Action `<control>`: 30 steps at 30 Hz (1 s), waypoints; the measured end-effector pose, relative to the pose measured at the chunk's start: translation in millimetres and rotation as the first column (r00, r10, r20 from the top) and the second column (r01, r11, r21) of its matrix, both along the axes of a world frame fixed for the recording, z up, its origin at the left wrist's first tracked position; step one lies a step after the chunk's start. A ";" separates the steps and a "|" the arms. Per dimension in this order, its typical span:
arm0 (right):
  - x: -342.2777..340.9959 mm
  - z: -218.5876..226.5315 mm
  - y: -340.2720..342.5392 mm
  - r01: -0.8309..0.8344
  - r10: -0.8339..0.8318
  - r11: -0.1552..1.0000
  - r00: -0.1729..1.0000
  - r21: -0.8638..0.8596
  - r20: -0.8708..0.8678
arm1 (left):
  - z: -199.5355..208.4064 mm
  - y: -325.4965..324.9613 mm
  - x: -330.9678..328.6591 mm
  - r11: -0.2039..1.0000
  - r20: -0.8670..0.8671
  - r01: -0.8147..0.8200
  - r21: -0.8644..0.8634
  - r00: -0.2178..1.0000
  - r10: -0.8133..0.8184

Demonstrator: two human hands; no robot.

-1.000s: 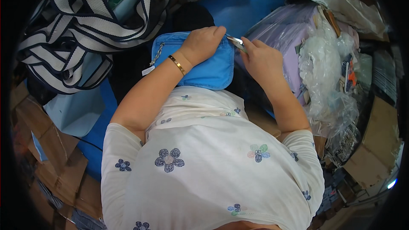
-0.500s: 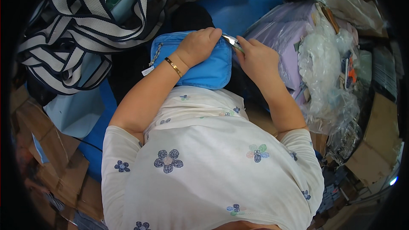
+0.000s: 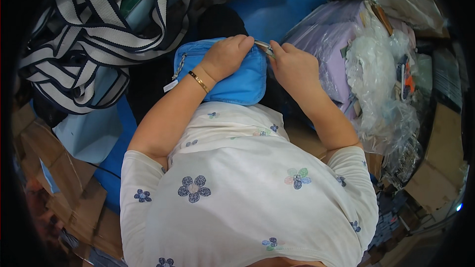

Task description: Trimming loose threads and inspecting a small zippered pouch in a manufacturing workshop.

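A blue zippered pouch [image 3: 240, 86] lies across my lap, with a cord zipper pull [image 3: 179, 66] and a small white tag [image 3: 170, 86] at its left side. My left hand [image 3: 229, 57] is closed on the pouch's far right edge, its thumb and finger pinched at the corner. In my closed right hand [image 3: 294, 66] is a small pair of metal thread snips [image 3: 263, 46]. Their blades point left and meet the pouch's edge beside my left fingertips. My fingers hide most of the handle, and whether the blades touch the fabric is hard to tell.
Striped webbing straps [image 3: 118, 34] heap at the far left over a light blue bin [image 3: 91, 133]. To the right stand lilac items in clear plastic [image 3: 326, 44] and crumpled clear bags [image 3: 376, 84]. Cardboard boxes [image 3: 74, 178] crowd the left, another carton [image 3: 438, 158] the right.
Both hands and the pouch have shifted very slightly left. The snips have turned a little, and less of their handle shows in my right hand.
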State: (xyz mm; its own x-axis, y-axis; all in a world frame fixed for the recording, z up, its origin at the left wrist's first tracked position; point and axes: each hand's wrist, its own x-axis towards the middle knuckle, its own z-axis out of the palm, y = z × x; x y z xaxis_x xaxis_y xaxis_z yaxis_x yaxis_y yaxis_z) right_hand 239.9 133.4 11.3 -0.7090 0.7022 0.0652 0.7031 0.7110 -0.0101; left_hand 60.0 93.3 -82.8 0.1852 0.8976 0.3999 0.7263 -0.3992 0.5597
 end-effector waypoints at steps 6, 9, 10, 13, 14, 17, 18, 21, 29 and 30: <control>0.7 4.7 2.9 0.017 -0.016 1.000 0.999 -0.015 0.048 | 0.8 0.3 0.5 0.994 0.000 -0.093 -0.062 0.996 0.093; 1.1 10.0 0.5 0.005 -0.003 0.998 1.000 -0.055 0.030 | 2.5 1.0 -0.3 0.976 0.048 -0.135 -0.171 0.988 0.145; 0.7 9.4 0.4 0.004 -0.002 0.998 1.000 -0.055 0.030 | 3.3 1.1 -0.2 0.975 0.068 -0.140 -0.173 0.986 0.154; -0.3 6.3 0.4 0.010 -0.009 0.999 1.000 -0.047 0.025 | 4.8 1.5 0.7 0.974 0.099 -0.146 -0.174 0.981 0.164; -0.5 5.5 1.2 0.016 -0.015 0.999 1.000 -0.049 0.026 | 5.4 1.7 1.1 0.974 0.109 -0.147 -0.172 0.980 0.168; -2.3 4.1 2.4 0.017 -0.015 0.998 0.999 -0.054 0.032 | 7.2 1.1 0.8 0.954 0.135 -0.168 -0.249 0.969 0.206; -2.7 4.2 2.6 0.018 -0.016 0.998 0.999 -0.055 0.038 | 6.2 1.4 0.5 0.954 0.135 -0.169 -0.248 0.969 0.207; -4.6 5.0 2.6 0.028 -0.027 0.998 0.999 -0.052 0.025 | 3.0 3.7 -0.2 0.922 0.256 -0.193 -0.335 0.923 0.286; -14.0 10.7 14.2 -0.069 0.069 0.993 0.998 -0.099 -0.006 | 6.5 3.1 -0.2 0.944 0.285 -0.200 -0.262 0.919 0.274; -15.3 10.8 15.0 -0.076 0.080 0.991 0.997 -0.109 0.025 | 5.9 3.1 -0.4 0.944 0.285 -0.202 -0.262 0.918 0.275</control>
State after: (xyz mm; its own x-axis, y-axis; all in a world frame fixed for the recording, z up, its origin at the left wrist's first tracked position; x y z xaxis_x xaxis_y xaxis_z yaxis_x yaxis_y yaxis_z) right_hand 224.5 148.4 22.2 -0.7624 0.6465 -0.0298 0.6468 0.7595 -0.0697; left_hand 59.6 96.4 -76.9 -0.1474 0.9713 0.1868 0.5562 -0.0748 0.8277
